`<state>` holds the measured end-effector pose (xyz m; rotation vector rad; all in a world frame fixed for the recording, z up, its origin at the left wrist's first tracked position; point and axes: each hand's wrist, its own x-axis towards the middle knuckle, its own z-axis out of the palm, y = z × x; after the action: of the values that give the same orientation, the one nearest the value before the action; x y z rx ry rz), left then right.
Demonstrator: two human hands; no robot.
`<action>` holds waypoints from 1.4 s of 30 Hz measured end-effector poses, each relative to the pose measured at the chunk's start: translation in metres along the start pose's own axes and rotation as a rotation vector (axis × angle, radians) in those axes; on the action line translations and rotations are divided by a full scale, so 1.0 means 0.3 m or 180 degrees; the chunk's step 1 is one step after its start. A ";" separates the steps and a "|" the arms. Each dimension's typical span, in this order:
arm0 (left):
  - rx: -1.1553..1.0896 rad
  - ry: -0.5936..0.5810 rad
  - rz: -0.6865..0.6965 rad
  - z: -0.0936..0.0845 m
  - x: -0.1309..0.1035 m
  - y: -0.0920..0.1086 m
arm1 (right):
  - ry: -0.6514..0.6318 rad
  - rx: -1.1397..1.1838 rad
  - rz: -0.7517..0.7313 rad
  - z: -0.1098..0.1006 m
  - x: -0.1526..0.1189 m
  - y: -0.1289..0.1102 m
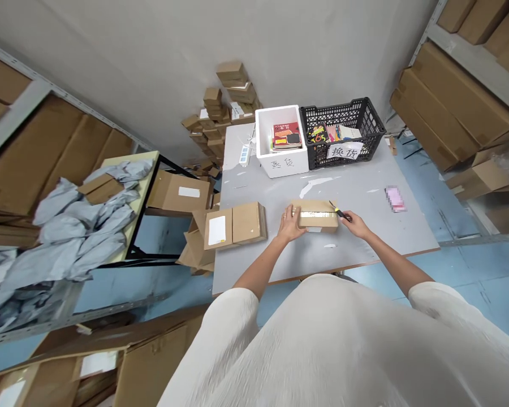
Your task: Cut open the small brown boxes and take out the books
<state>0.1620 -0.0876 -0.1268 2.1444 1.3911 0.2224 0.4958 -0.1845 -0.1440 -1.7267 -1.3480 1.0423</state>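
A small cardboard box (322, 223) lies on the grey table (280, 260) in front of me, with a shiny strip of tape (314, 215) along its side facing me. My left hand (290, 225) grips the box's left end, fingers over the top and thumb at the near side. In my right hand (356, 225) is a utility knife (343, 215) with a black and yellow handle. Its blade points up and left over the box's right end. Whether the blade touches the cardboard I cannot tell.
Two cardboard boxes (248, 222) sit at the table's left. Behind stand a white foam box (282, 165) and a black plastic crate (343, 158), both holding books. A pink blurred item (395, 199) lies right. Grey mailing bags (85, 226) fill the left side table.
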 end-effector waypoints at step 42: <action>-0.0966 -0.0465 -0.0720 0.062 -0.040 0.009 | 0.0310 -0.0097 0.0546 -0.009 0.000 -0.052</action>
<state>0.1666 -0.1058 -0.1388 1.7086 1.4023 0.1725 0.4917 -0.1814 -0.1291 -1.9175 -1.1772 1.0206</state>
